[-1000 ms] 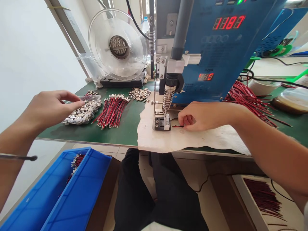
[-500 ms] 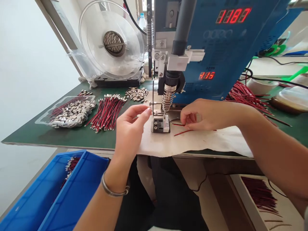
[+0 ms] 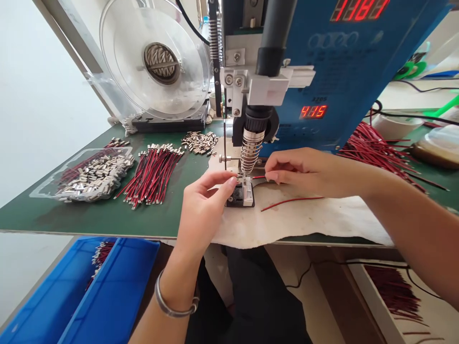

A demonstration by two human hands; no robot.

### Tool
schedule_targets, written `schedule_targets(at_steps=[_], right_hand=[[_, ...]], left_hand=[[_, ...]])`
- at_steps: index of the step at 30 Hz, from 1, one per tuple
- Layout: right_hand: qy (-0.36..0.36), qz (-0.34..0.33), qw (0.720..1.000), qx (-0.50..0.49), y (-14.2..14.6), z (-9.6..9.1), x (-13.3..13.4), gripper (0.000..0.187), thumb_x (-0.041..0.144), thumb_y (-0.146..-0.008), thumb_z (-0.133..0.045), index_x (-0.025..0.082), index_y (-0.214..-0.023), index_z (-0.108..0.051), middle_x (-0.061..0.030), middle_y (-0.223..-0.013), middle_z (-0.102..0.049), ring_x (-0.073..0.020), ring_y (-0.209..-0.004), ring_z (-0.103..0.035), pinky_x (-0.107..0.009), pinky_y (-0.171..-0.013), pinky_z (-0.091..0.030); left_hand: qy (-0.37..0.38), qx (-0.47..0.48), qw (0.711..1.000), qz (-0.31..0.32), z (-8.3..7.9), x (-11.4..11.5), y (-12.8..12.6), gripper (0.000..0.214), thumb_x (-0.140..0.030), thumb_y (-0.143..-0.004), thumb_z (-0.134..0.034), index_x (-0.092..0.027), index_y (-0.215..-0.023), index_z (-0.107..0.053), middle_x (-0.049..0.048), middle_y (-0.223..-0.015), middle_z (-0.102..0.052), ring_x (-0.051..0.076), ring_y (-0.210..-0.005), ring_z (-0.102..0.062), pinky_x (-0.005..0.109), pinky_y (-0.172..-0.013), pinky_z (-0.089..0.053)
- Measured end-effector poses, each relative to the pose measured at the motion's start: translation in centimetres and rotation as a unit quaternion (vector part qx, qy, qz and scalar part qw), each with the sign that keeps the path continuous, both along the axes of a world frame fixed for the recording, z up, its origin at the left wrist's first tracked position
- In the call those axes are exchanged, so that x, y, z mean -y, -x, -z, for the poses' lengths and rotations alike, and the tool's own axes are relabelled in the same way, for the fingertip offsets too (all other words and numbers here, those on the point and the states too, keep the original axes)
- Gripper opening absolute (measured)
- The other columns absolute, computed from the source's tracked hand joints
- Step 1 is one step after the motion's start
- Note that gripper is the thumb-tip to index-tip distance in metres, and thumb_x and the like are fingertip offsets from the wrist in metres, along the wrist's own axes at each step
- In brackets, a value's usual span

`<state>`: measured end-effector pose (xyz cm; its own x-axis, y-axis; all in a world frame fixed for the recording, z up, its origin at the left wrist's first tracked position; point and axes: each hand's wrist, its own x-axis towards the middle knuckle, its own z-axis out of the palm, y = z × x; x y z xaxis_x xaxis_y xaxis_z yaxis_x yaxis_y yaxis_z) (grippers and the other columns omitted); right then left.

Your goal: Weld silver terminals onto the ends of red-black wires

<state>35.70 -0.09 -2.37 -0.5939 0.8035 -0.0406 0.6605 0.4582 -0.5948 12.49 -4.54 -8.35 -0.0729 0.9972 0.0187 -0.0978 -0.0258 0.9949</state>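
Observation:
My left hand [image 3: 202,205] is pinched at the small black and silver fixture [image 3: 241,195] under the machine's coiled tip [image 3: 250,152]; whatever it holds is too small to make out. From the right, my right hand [image 3: 304,169] pinches a thin red and black wire [image 3: 258,177] and points its end at the fixture. Another loose red wire [image 3: 291,201] lies on the white cloth [image 3: 287,220] just below that hand.
The blue machine [image 3: 330,71] with red displays stands behind the fixture. A clear reel [image 3: 154,62] stands at the back left. A tray of metal terminals [image 3: 93,172], a wire bundle [image 3: 152,171] and loose terminals [image 3: 201,142] lie left. More wires [image 3: 376,150] lie right. A blue bin [image 3: 89,296] sits below.
My left hand left the terminal tray and came to the fixture, pinched. My right hand lifted a wire end toward the fixture. The small display changed to 415.

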Motion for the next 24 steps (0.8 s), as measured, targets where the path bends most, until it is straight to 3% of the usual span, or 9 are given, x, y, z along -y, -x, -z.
schedule_targets(at_steps=[9,14,24], right_hand=[[0.033,0.017,0.994,-0.106,2.0,1.1,1.1,0.043,0.062,-0.090,-0.061,0.022,-0.074,-0.059,0.0061,-0.056,-0.042,-0.0100,-0.052,-0.034,-0.027,-0.051,-0.029],[0.016,0.036,0.988,-0.147,2.3,1.5,1.1,0.045,0.062,-0.086,-0.066,0.021,-0.069,-0.057,0.0064,-0.053,-0.040,-0.0102,-0.052,-0.036,-0.028,-0.052,-0.030],[-0.048,0.040,0.990,-0.123,2.4,1.5,1.2,0.033,0.046,-0.088,-0.065,0.020,-0.069,-0.061,0.0054,-0.054,-0.046,-0.0092,-0.052,-0.040,-0.027,-0.051,-0.029]], left_hand=[[0.000,-0.013,1.000,0.008,-0.2,0.2,0.0,0.012,-0.034,-0.078,-0.079,-0.025,-0.085,-0.083,-0.0043,-0.050,-0.040,0.006,-0.045,-0.023,0.026,-0.044,-0.013],[-0.005,-0.031,0.999,-0.001,0.0,0.1,0.0,0.017,-0.040,-0.077,-0.082,-0.026,-0.087,-0.083,-0.0039,-0.050,-0.045,0.006,-0.044,-0.023,0.027,-0.044,-0.014],[-0.012,-0.026,0.999,-0.028,0.1,0.0,-0.2,0.018,-0.041,-0.073,-0.086,-0.026,-0.084,-0.083,-0.0022,-0.058,-0.057,0.005,-0.045,-0.029,0.025,-0.043,-0.018]])
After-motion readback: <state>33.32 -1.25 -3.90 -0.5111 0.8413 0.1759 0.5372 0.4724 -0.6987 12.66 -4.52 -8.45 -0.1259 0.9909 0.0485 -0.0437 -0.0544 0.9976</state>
